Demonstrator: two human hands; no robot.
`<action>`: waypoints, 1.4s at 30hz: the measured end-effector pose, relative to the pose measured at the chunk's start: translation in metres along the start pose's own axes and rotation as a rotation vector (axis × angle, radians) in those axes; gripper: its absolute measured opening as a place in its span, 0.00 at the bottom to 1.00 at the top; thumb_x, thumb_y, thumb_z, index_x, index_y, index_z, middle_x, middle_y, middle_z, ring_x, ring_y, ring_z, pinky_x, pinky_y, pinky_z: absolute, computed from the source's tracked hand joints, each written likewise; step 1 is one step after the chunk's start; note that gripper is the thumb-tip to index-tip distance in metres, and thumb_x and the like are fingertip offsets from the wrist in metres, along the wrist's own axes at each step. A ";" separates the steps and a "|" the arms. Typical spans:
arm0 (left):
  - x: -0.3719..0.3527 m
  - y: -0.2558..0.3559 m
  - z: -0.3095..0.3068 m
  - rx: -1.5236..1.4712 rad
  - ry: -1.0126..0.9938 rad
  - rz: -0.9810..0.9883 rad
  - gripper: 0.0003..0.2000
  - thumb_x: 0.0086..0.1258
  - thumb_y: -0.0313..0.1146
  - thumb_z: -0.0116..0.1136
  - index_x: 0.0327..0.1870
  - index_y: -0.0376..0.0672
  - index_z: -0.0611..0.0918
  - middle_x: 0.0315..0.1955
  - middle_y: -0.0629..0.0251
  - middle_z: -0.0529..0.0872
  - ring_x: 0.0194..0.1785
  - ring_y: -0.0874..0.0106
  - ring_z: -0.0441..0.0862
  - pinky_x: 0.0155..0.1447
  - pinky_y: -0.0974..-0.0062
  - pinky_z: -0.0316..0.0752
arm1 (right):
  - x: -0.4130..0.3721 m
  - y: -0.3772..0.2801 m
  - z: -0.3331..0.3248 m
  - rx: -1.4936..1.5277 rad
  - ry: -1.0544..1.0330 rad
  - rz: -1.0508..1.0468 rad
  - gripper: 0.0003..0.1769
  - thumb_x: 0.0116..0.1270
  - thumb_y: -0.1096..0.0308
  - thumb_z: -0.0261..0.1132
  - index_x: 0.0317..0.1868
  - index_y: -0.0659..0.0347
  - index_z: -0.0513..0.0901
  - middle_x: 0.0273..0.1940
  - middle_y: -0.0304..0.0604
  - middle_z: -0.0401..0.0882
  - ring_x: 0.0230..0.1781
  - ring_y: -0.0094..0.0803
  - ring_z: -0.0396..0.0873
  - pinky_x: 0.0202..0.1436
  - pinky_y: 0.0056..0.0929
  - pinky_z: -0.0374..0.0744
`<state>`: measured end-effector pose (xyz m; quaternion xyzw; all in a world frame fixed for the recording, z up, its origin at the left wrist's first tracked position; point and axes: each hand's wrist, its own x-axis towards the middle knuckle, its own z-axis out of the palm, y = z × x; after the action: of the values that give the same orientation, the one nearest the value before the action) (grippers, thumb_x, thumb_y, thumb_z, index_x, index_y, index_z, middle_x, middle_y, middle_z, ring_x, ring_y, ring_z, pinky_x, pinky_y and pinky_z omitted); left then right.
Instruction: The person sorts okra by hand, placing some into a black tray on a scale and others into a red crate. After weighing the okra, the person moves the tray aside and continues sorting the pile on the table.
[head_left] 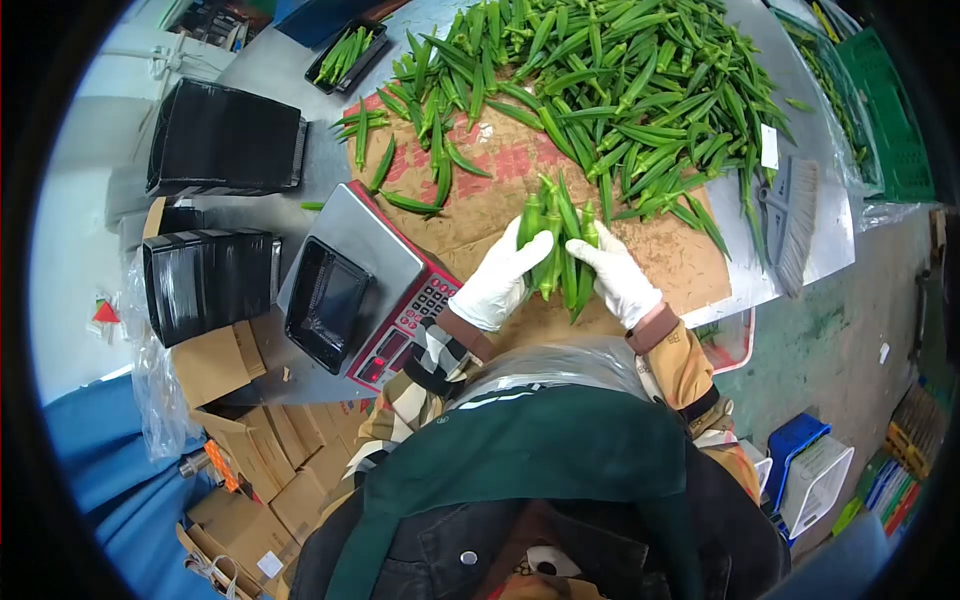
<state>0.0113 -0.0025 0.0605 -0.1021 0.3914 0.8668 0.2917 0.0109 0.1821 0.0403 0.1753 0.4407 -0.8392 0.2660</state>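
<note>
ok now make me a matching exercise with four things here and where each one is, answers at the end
Things
1. grey-bristled brush
2. okra bunch
3. digital scale
4. green plastic crate

Places
a. under a black plastic tray
b. past the right edge of the metal table
c. on the metal table, right of the okra heap
d. between the gloved left hand and right hand

Pairs: 1-c, 2-d, 3-a, 4-b

Bright light, strong fisheye bending, black vignetted corners, glossy streaks on wrapped black trays (pixel 205 285), held okra pods (pixel 569 272) fairly sharp
</note>
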 end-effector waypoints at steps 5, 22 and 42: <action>-0.012 0.010 0.004 0.383 0.145 0.135 0.35 0.79 0.42 0.57 0.79 0.37 0.56 0.71 0.54 0.69 0.73 0.68 0.67 0.76 0.70 0.61 | 0.010 0.023 0.031 0.110 -0.015 -0.003 0.29 0.74 0.79 0.57 0.74 0.62 0.64 0.63 0.42 0.75 0.62 0.31 0.75 0.67 0.31 0.75; -0.226 0.215 -0.110 1.158 0.451 0.069 0.32 0.77 0.43 0.57 0.77 0.39 0.63 0.72 0.55 0.72 0.74 0.66 0.68 0.77 0.68 0.60 | 0.052 0.118 0.301 0.103 -0.526 0.321 0.22 0.78 0.75 0.52 0.70 0.58 0.66 0.62 0.42 0.75 0.60 0.35 0.77 0.66 0.39 0.77; -0.324 0.141 -0.201 0.828 1.246 0.599 0.19 0.77 0.37 0.59 0.62 0.36 0.81 0.55 0.58 0.86 0.58 0.72 0.82 0.64 0.75 0.74 | 0.020 0.075 -0.040 0.255 0.230 0.435 0.18 0.78 0.65 0.56 0.64 0.58 0.78 0.58 0.39 0.84 0.52 0.31 0.83 0.55 0.40 0.82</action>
<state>0.1806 -0.3623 0.1437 -0.3410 0.7825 0.4765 -0.2107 0.0424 0.1740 -0.0412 0.3919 0.3107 -0.7858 0.3639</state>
